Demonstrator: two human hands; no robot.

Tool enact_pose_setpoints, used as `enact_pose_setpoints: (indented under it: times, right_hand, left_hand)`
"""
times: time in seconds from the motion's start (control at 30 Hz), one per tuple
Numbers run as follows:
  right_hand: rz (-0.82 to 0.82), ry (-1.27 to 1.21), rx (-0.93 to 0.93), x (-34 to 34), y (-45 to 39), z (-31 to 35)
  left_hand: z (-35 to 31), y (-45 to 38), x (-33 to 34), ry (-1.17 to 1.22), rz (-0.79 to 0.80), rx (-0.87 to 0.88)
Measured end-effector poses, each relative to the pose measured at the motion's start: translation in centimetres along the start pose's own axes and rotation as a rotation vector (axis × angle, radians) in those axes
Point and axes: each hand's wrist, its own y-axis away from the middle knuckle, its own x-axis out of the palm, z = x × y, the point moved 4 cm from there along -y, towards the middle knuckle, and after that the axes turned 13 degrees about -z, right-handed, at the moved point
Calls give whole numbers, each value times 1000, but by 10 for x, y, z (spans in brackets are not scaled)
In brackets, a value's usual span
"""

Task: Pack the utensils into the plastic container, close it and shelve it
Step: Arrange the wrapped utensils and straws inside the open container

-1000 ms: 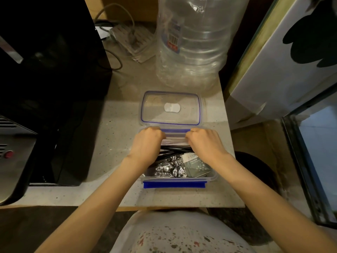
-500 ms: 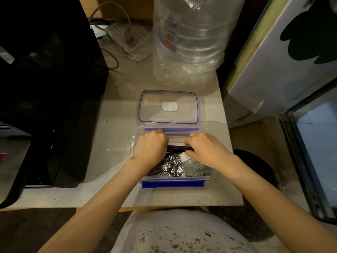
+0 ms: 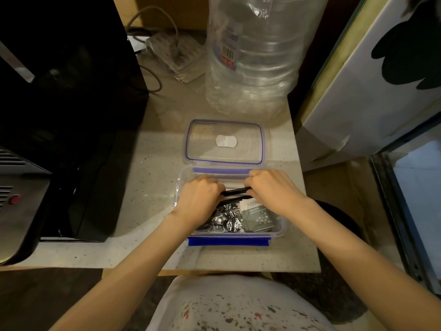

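A clear plastic container (image 3: pixel 281 229) with blue latches stands open on the stone counter (image 3: pixel 152 177). Its clear lid (image 3: pixel 205 151) lies flat on the counter just behind it. Both hands are down inside the container. My left hand (image 3: pixel 199 201) and my right hand (image 3: pixel 274 189) each close on one end of a bundle of black utensils (image 3: pixel 235 192) lying across the far half. Dark patterned packets (image 3: pixel 228 219) and a grey sachet (image 3: pixel 256 215) lie in the near half.
A large clear water jug (image 3: pixel 253 56) stands behind the lid. A black appliance (image 3: pixel 66 111) fills the left side, with a power strip and cables (image 3: pixel 171 53) at the back. A white panel (image 3: pixel 372 87) leans at the right past the counter's edge.
Both hands have pushed the black utensils lower into the container, and more of the bundle now shows between them. The container and lid stay in place.
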Motion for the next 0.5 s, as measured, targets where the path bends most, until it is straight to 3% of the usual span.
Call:
enact_pose_setpoints:
  times: [0.1, 0.27, 0.5]
  right_hand:
    - [-7, -38, -11, -1, -1, -1]
    - [41, -67, -15, 7, 3, 2]
    - [46, -89, 38, 9, 8, 4]
  left_hand:
    - [-3, 3, -3, 8, -12, 13]
    - [-6, 7, 2, -118, 140, 18]
    - [-4, 8, 8, -36, 157, -86]
